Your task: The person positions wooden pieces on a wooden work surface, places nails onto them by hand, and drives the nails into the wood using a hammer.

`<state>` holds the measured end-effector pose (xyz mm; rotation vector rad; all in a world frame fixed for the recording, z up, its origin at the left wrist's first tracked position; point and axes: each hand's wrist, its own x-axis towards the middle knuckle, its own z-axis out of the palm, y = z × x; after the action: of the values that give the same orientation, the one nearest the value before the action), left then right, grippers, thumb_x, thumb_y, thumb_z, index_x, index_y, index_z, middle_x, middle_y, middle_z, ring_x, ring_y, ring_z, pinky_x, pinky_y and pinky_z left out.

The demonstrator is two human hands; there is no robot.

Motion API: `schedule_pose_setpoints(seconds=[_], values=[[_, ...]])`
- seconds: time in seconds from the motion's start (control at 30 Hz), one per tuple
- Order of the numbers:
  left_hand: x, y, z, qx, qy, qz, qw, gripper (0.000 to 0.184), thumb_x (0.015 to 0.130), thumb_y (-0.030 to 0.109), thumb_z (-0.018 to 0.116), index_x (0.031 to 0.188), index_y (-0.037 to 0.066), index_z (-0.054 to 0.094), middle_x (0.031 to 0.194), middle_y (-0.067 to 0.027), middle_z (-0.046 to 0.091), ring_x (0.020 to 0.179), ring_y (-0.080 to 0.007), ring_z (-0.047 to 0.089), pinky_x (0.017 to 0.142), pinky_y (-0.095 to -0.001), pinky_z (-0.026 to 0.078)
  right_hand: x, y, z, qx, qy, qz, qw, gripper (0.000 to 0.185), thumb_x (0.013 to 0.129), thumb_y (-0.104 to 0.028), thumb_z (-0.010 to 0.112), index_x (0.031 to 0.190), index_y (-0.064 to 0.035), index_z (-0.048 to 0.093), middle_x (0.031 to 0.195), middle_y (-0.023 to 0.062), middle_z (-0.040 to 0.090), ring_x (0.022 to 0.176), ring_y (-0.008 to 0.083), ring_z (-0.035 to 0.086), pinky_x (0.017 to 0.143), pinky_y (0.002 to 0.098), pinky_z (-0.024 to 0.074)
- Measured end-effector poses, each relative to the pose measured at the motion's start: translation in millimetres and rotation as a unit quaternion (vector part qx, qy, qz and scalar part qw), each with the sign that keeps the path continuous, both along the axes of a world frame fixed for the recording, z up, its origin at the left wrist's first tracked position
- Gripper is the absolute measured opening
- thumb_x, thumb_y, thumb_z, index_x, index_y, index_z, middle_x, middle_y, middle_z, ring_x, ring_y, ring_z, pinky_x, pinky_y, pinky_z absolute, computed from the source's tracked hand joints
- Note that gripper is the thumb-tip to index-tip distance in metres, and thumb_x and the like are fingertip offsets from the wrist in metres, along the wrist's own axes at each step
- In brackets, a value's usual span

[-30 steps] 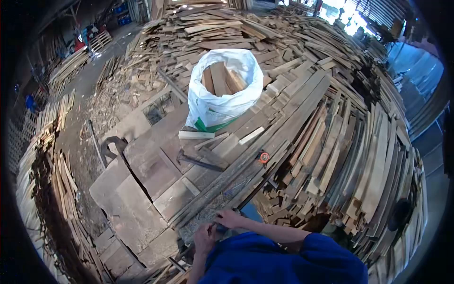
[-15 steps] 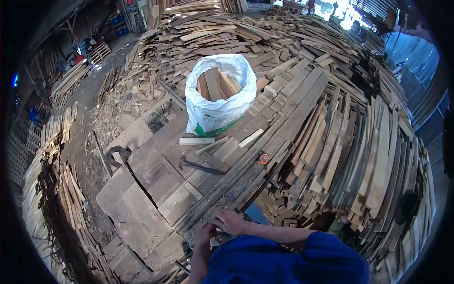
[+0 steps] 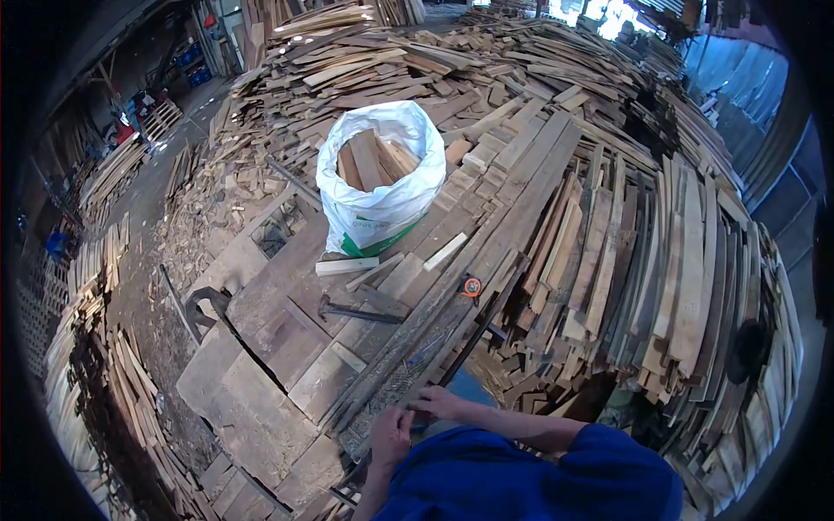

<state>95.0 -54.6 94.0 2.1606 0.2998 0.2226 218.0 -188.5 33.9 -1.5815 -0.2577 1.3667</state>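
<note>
My left hand and my right hand are close together at the near edge of the workbench, just in front of my blue shirt. Both have curled fingers, and whatever sits between them is too small or hidden to make out. Farther up the bench lie a blue pen-like item, a hammer and an orange tape measure. Beyond them stands a white woven sack with its mouth open, holding cut wood pieces. A pale wood block lies against its base.
Long boards are stacked on the right. A large heap of scrap wood fills the back. At the bench's left side is a dark curved metal part beside a long slot. More wood strips lie on the left floor.
My hands have drawn slightly apart, the right one moving right off the left one. The whole view has shifted a little, so the sack and tools appear farther left.
</note>
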Motion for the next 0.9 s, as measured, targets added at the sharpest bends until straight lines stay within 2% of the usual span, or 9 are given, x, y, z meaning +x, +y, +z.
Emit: schedule_pose_setpoints(seconds=[0.07, 0.2, 0.37, 0.43, 0.47, 0.6, 0.77, 0.87, 0.9], values=[[-3.1, -2.0, 7.9, -0.17, 0.159, 0.103, 0.967, 0.022, 0.098, 0.018, 0.057, 0.081, 0.004, 0.058, 0.068, -0.0061, 0.058, 0.059, -0.0145, 0.06, 0.048, -0.0327, 0.045, -7.0, 4.1, 5.6, 0.002, -0.388, 0.052, 0.92, 0.028, 0.098, -0.031, 0.057, 0.089, -0.0044, 0.056, 0.075, 0.0099, 0.058, 0.07, 0.0315, 0.059, 0.064, 0.0415, 0.0475], [-5.4, 3.8, -50.1, -0.404, 0.156, 0.141, 0.89, 0.022, 0.097, 0.019, 0.057, 0.082, 0.003, 0.059, 0.066, -0.0063, 0.057, 0.053, -0.0111, 0.055, 0.04, -0.0311, 0.04, -17.6, 10.3, 45.0, 0.134, -0.538, 0.071, 0.829, 0.029, 0.097, -0.03, 0.058, 0.093, -0.0017, 0.054, 0.086, 0.0146, 0.061, 0.084, 0.0396, 0.058, 0.073, 0.0432, 0.0478], [-5.2, 8.2, -34.3, -0.318, 0.2, 0.096, 0.922, 0.022, 0.097, 0.019, 0.057, 0.082, 0.003, 0.058, 0.066, -0.0067, 0.056, 0.056, -0.0112, 0.055, 0.046, -0.032, 0.042, -15.5, 4.2, 33.6, 0.178, -0.55, 0.044, 0.815, 0.026, 0.097, -0.027, 0.059, 0.088, -0.0033, 0.056, 0.081, 0.0111, 0.062, 0.075, 0.0311, 0.061, 0.064, 0.0396, 0.0474], [-1.2, 6.8, -15.4, -0.256, 0.153, 0.07, 0.952, 0.023, 0.097, 0.02, 0.058, 0.082, 0.002, 0.058, 0.068, -0.0084, 0.056, 0.056, -0.0133, 0.055, 0.05, -0.0327, 0.043, -5.7, 3.4, 15.0, 0.073, -0.136, -0.044, 0.987, 0.026, 0.097, -0.028, 0.061, 0.087, -0.0048, 0.06, 0.077, 0.0064, 0.06, 0.064, 0.0206, 0.056, 0.057, 0.0346, 0.0444], [-0.4, 5.8, -11.7, -0.226, 0.131, 0.057, 0.964, 0.024, 0.097, 0.02, 0.058, 0.082, 0.002, 0.057, 0.068, -0.0093, 0.057, 0.057, -0.0144, 0.056, 0.052, -0.0331, 0.043, -6.1, 0.4, 7.7, 0.015, 0.091, -0.086, 0.992, 0.026, 0.097, -0.029, 0.062, 0.086, -0.0055, 0.061, 0.075, 0.0041, 0.06, 0.058, 0.0154, 0.053, 0.053, 0.0321, 0.0429], [0.7, 6.8, -24.4, -0.137, 0.027, -0.023, 0.99, 0.028, 0.097, 0.024, 0.06, 0.081, 0.001, 0.057, 0.067, -0.0102, 0.057, 0.058, -0.0163, 0.056, 0.057, -0.034, 0.043, -11.1, -6.9, -2.3, -0.013, 0.196, -0.101, 0.975, 0.026, 0.097, -0.032, 0.063, 0.086, -0.0083, 0.062, 0.075, -0.0015, 0.057, 0.057, 0.0069, 0.048, 0.05, 0.0272, 0.0386], [-3.8, 3.6, -16.6, -0.087, -0.009, -0.055, 0.995, 0.031, 0.097, 0.028, 0.059, 0.081, 0.002, 0.058, 0.066, -0.0112, 0.056, 0.057, -0.0171, 0.056, 0.054, -0.0351, 0.043, -11.6, -11.9, 1.1, -0.029, 0.127, -0.051, 0.99, 0.028, 0.096, -0.032, 0.063, 0.086, -0.006, 0.06, 0.074, 0.0034, 0.058, 0.059, 0.0141, 0.054, 0.053, 0.0324, 0.0429], [-5.9, -2.3, -17.2, -0.178, 0.134, 0.018, 0.975, 0.028, 0.097, 0.029, 0.059, 0.082, 0.005, 0.059, 0.065, -0.0073, 0.057, 0.054, -0.0152, 0.054, 0.05, -0.0334, 0.041, -12.9, -15.0, 9.7, 0.015, -0.273, 0.02, 0.962, 0.031, 0.096, -0.032, 0.063, 0.088, -0.0026, 0.058, 0.074, 0.0104, 0.058, 0.067, 0.0238, 0.06, 0.06, 0.0377, 0.0471], [-6.9, -3.2, -21.6, -0.179, 0.135, 0.017, 0.975, 0.028, 0.097, 0.029, 0.059, 0.082, 0.005, 0.059, 0.065, -0.0073, 0.057, 0.054, -0.0152, 0.054, 0.05, -0.0334, 0.041, -14.6, -15.0, 11.4, 0.014, -0.272, 0.02, 0.962, 0.031, 0.096, -0.032, 0.063, 0.088, -0.0026, 0.058, 0.074, 0.0104, 0.058, 0.067, 0.0238, 0.06, 0.06, 0.0377, 0.0471]])
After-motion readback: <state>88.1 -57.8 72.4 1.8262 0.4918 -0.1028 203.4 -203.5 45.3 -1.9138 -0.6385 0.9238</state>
